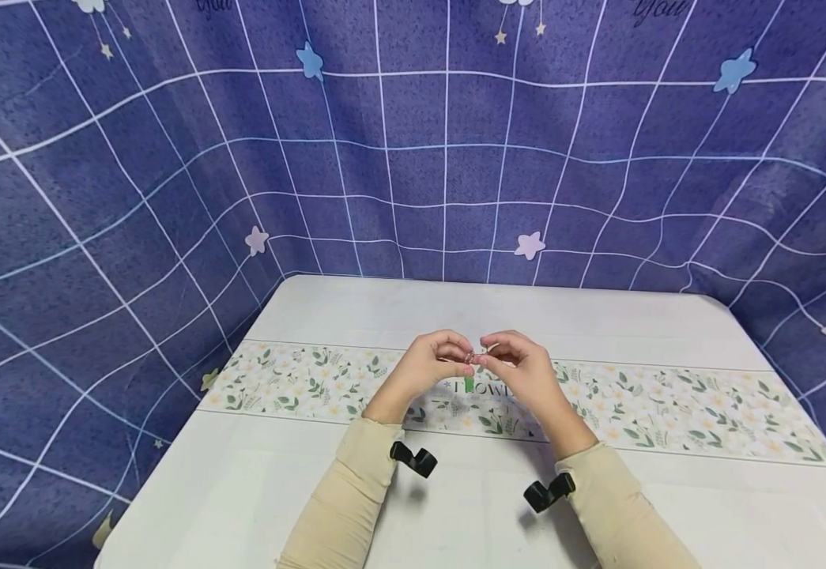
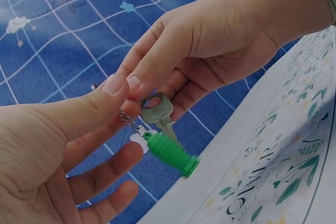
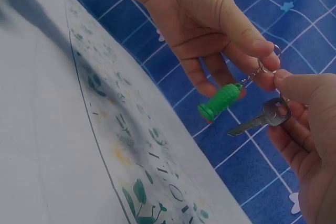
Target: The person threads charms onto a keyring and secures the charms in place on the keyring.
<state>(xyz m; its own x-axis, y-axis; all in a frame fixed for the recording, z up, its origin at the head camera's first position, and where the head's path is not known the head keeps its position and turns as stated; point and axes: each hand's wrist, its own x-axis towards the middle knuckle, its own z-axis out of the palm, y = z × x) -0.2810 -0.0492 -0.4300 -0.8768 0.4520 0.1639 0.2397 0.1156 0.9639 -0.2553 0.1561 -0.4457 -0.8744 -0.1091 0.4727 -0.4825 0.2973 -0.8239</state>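
Note:
Above the table, my left hand (image 1: 423, 367) and right hand (image 1: 528, 371) meet at a small metal key ring (image 3: 269, 64). The left thumb and index finger pinch one side of the ring; its other fingers are loosely bent. With thumb and index finger, the right hand pinches the ring close to where the key hangs. This silver key (image 2: 158, 109) dangles under the right fingertips, its blade pointing down. A ribbed green charm (image 2: 172, 153) hangs on a short chain (image 2: 126, 118) below the left fingertips. The fingertips hide part of the ring.
A white table (image 1: 455, 482) lies under the hands, with a floral printed band (image 1: 640, 403) across it. Behind and to the left hangs a blue curtain (image 1: 413, 174) with a grid and stars. Black straps (image 1: 413, 459) stick out from both sleeve cuffs.

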